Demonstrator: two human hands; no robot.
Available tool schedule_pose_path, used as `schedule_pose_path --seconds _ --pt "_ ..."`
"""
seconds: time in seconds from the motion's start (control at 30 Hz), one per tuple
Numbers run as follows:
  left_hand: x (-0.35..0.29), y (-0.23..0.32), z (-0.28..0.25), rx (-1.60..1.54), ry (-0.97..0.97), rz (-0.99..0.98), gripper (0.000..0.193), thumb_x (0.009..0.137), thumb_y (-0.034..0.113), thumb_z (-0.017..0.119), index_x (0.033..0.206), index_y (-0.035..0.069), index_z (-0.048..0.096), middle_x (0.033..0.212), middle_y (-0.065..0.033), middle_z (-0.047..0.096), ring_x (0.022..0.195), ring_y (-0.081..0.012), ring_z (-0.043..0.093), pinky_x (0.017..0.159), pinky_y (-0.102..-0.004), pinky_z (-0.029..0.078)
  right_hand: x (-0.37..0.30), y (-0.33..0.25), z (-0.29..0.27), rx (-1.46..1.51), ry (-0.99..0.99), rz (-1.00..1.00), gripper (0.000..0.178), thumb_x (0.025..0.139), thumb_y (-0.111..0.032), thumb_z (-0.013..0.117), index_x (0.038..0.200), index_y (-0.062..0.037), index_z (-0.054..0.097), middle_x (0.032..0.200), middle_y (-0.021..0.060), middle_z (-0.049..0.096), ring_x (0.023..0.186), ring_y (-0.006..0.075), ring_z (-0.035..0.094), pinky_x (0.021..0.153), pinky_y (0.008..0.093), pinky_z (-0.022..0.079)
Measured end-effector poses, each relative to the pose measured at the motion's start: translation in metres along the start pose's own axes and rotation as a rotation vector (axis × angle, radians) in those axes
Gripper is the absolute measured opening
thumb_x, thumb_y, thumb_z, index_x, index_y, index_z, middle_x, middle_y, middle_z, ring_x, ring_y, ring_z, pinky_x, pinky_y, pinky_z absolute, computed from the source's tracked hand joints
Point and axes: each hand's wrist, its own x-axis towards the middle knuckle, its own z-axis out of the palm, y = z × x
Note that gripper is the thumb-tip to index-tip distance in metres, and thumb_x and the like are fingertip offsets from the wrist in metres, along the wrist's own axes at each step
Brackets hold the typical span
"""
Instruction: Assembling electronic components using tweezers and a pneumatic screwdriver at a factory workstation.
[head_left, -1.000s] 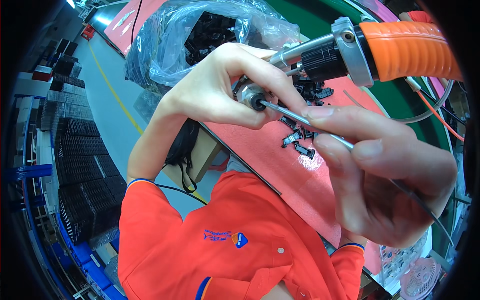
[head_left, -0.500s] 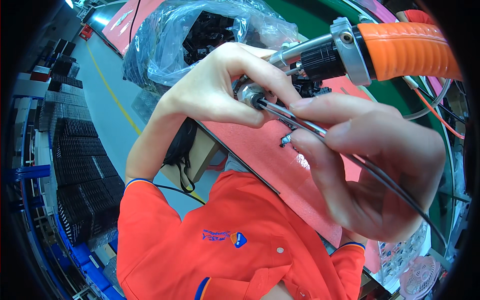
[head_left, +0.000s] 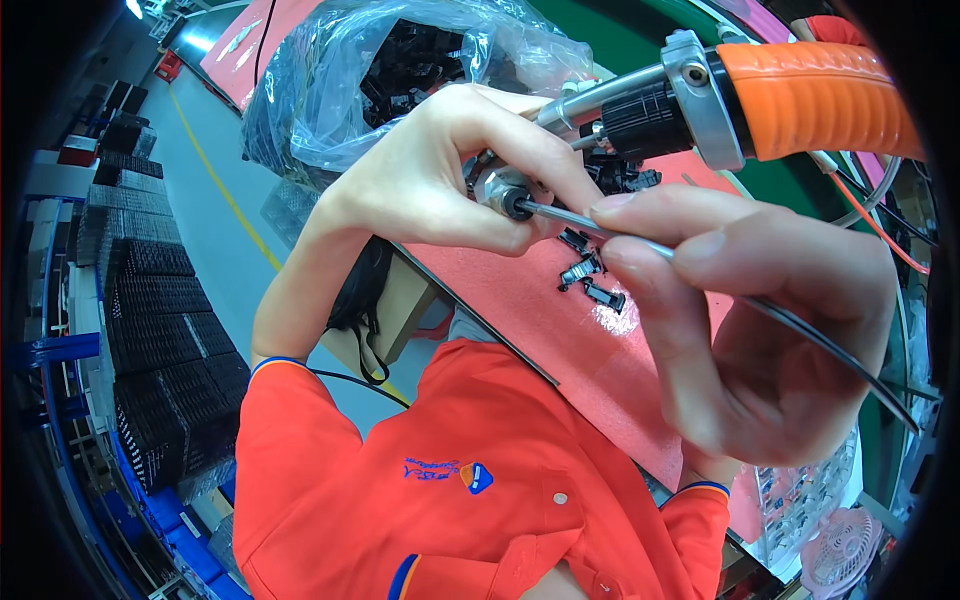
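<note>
R grip [head_left: 775, 310]: thumb + fingertips pinching thin metal rod [head_left: 565, 217], pads near mid-length; rod slants up-left, tip at dark bore [head_left: 520, 204] of metal fitting [head_left: 490, 188]. Can't tell if tip is inside bore or only at its mouth. Dark cable [head_left: 885, 392] runs off behind R grip, down-right; join w/ rod is hidden by fingers. L grip [head_left: 425, 185]: curled round fitting, thumb below, forefinger above, bore facing R grip; far fingers mostly hidden. Both held up above pink surface [head_left: 480, 280], not on it. Risks (my judgmt): (1) pinch is fingertips only, so rod could roll or slip if pushed hard; (2) tip off-axis w/ bore → could catch rim, scratch it or bend rod; (3) cable tugged or snagged → could drag rod out of line; (4) L grip loosening → fitting could twist & lose alignmt. Just beyond L grip: metal tube [head_left: 610, 97] w/ clamp [head_left: 700, 95] & black collar [head_left: 645, 122], leading to fat orange hose [head_left: 825, 100]; a knock against these could jolt L grip. Below, loose black parts [head_left: 604, 296] on surface; a dropped rod could land among them. Further out: clear bag [head_left: 310, 80] holding more black parts, behind L grip; pink fan [head_left: 843, 552] at lower R.
</note>
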Motion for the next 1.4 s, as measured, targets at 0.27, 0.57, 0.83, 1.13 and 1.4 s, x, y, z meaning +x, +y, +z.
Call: schedule_pose_path --seconds 0.27,0.57,0.83,1.13,1.4 --pt "0.004 -0.002 0.003 0.026 0.013 0.076 0.035 0.058 0.001 0.064 0.092 0.003 0.073 0.079 -0.0074 0.064 0.074 -0.017 0.059 0.067 -0.0277 0.047 -0.01 0.001 0.004 0.014 0.102 -0.004 0.037 0.073 0.022 0.066 0.098 0.003 0.047 0.09 0.0257 0.065 0.078 0.0261 0.068 0.072 0.0303 0.056" --pt "0.0 -0.001 0.001 0.025 0.014 0.039 0.033 0.057 0.001 0.067 0.089 0.003 0.072 0.082 -0.0073 0.064 0.076 -0.0183 0.059 0.068 -0.0299 0.046 0.01 0.001 -0.008 -0.127 -0.152 -0.109 0.032 0.072 0.019 0.069 0.092 0.003 0.051 0.089 0.0231 0.066 0.075 0.0215 0.068 0.067 0.0262 0.054" --pt "0.0 -0.002 0.003 0.021 0.037 0.006 0.031 0.057 0.0 0.07 0.088 0.002 0.071 0.082 -0.0073 0.063 0.076 -0.0182 0.059 0.068 -0.0297 0.046 0.0 0.013 0.001 -0.062 -0.06 -0.021 0.035 0.073 0.019 0.069 0.097 0.0043 0.049 0.089 0.0221 0.066 0.074 0.0184 0.067 0.067 0.0247 0.055" --pt "0.001 -0.003 0.004 0.058 0.037 0.069 0.032 0.056 0.0 0.071 0.089 0.003 0.071 0.084 -0.0073 0.063 0.076 -0.0187 0.06 0.066 -0.029 0.046 0.0 0.009 0.005 -0.05 0.0 -0.066 0.037 0.074 0.019 0.067 0.101 0.0041 0.046 0.089 0.0217 0.065 0.074 0.0172 0.067 0.067 0.0232 0.055" --pt "-0.002 0.006 0.007 0.118 0.121 -0.016 0.032 0.057 0.0 0.071 0.088 0.003 0.071 0.083 -0.0073 0.062 0.074 -0.0194 0.059 0.066 -0.0294 0.046 0.003 0.012 -0.006 -0.052 -0.016 -0.083 0.037 0.075 0.018 0.066 0.101 0.003 0.044 0.089 0.0226 0.065 0.074 0.02 0.067 0.067 0.0261 0.055"
